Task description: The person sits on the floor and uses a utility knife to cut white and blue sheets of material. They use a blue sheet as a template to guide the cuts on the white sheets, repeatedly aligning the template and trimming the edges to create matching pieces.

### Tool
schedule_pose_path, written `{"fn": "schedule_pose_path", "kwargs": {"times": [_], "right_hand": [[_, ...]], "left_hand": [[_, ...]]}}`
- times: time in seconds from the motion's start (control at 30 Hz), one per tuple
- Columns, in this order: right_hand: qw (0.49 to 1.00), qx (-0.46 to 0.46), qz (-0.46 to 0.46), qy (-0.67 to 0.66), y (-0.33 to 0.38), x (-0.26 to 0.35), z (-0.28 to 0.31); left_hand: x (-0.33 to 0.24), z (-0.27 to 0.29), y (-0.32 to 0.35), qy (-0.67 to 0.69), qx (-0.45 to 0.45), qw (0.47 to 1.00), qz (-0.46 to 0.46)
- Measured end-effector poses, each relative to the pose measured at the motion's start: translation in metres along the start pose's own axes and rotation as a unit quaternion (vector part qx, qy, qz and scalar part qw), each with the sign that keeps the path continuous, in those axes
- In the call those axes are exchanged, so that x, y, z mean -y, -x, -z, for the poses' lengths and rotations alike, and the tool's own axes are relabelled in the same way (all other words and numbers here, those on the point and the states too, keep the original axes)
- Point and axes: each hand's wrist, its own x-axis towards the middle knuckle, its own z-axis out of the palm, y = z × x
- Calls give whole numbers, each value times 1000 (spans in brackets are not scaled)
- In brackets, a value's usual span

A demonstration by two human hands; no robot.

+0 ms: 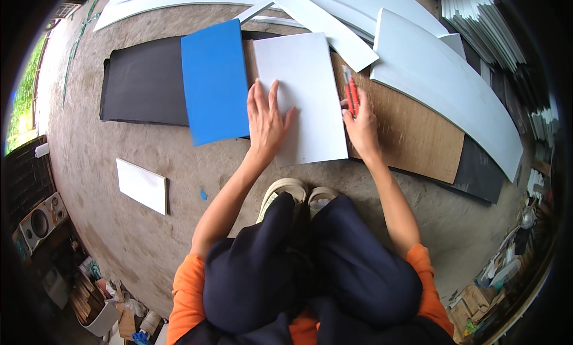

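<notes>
My left hand point(267, 121) lies flat with fingers spread on a white rectangular sheet point(310, 76), pressing it down. The sheet rests on a brown board point(418, 136) on the ground. My right hand point(360, 125) grips a red utility knife point(351, 94) at the sheet's right edge, blade end pointing away from me. A blue rectangular sheet point(215, 82) lies just left of the white one, partly over a black mat point(143, 85).
Long white strips and panels point(441, 76) curve across the far side and right. A stack of white sheets point(483, 22) sits at the far right. A small white piece point(142, 185) lies on the concrete at left. A speaker point(39, 222) and clutter stand at lower left.
</notes>
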Motion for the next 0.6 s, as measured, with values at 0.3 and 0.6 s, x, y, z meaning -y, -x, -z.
{"fn": "schedule_pose_path", "kwargs": {"times": [0.3, 0.6], "right_hand": [[996, 45, -14, 78, 2, 23, 12], [965, 107, 47, 236, 30, 38, 22]], "left_hand": [[-1, 10, -7, -5, 93, 994, -53], [-21, -7, -22, -81, 124, 986, -77]]}}
